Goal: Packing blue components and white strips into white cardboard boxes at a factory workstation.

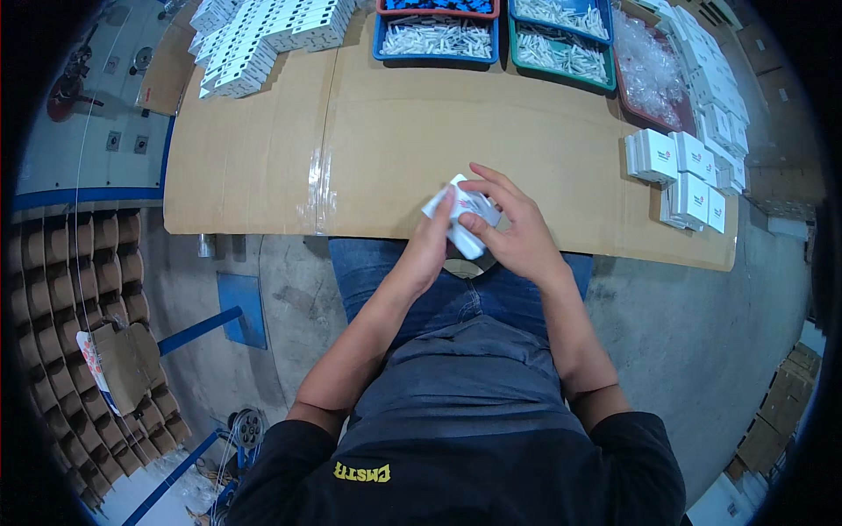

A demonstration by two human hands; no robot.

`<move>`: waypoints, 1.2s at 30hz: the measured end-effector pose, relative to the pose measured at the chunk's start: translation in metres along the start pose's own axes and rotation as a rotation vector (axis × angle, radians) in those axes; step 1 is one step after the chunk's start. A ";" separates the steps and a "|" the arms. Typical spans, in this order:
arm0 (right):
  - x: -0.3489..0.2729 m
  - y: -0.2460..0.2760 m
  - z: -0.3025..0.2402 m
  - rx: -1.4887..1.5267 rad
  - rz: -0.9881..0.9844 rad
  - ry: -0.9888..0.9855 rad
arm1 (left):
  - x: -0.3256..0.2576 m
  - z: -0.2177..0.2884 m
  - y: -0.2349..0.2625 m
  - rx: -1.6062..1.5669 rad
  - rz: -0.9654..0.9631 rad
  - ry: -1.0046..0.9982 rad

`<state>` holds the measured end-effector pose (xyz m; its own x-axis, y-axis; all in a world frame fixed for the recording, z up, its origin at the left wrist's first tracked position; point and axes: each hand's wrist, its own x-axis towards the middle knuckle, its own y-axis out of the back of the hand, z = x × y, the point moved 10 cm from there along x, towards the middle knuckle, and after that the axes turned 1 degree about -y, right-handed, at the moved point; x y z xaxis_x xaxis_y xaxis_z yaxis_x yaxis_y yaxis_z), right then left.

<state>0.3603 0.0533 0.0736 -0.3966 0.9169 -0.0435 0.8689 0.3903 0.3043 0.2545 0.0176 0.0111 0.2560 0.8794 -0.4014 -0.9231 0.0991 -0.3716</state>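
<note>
Just above the table's near edge, a small white carton (466, 242) is held tilted between my two hands. My left hand (427, 244) grips its left side, with the thumb on the upper face and the other fingers hidden beneath. On the other side, my right hand (524, 237) curls around the carton, thumb and fingertips against it, the index finger raised and bent over it. Parts of the carton are covered by my fingers, so I cannot tell whether its flap is open.
Cardboard (421, 114) covers the table. Stacked white cartons stand at the far left (263, 39) and the right (688, 171). At the back are a blue tray (377, 44) of small white parts, a green tray (561, 81) and a red tray (645, 112) of clear plastic pieces.
</note>
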 end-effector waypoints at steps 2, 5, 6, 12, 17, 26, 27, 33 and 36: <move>-0.001 -0.004 -0.007 -0.076 -0.056 0.022 | 0.001 -0.002 0.012 -0.301 0.174 0.066; -0.006 -0.014 -0.030 -0.381 -0.132 0.190 | -0.005 -0.005 0.016 -0.294 0.160 0.230; -0.006 -0.018 -0.029 -0.296 -0.149 0.214 | -0.004 -0.004 0.013 -0.283 0.147 0.252; 0.003 -0.026 -0.025 -0.050 -0.145 0.189 | -0.014 0.000 -0.005 -0.499 0.048 0.223; 0.003 -0.019 -0.025 -0.022 -0.062 0.225 | -0.024 0.010 -0.025 -0.589 0.044 0.166; -0.007 -0.014 -0.030 -0.074 0.069 0.419 | -0.023 0.017 -0.032 -0.507 0.043 0.141; -0.008 -0.013 -0.029 -0.073 0.070 0.414 | -0.023 0.012 -0.032 -0.513 0.040 0.155; -0.008 -0.013 -0.029 -0.097 0.074 0.419 | -0.023 0.007 -0.032 -0.518 0.048 0.168; -0.005 -0.015 -0.026 -0.069 0.052 0.364 | -0.022 0.007 -0.030 -0.524 0.054 0.169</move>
<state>0.3418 0.0404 0.0944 -0.4427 0.8411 0.3107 0.8735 0.3264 0.3611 0.2745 -0.0017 0.0373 0.2946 0.7855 -0.5443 -0.6812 -0.2268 -0.6961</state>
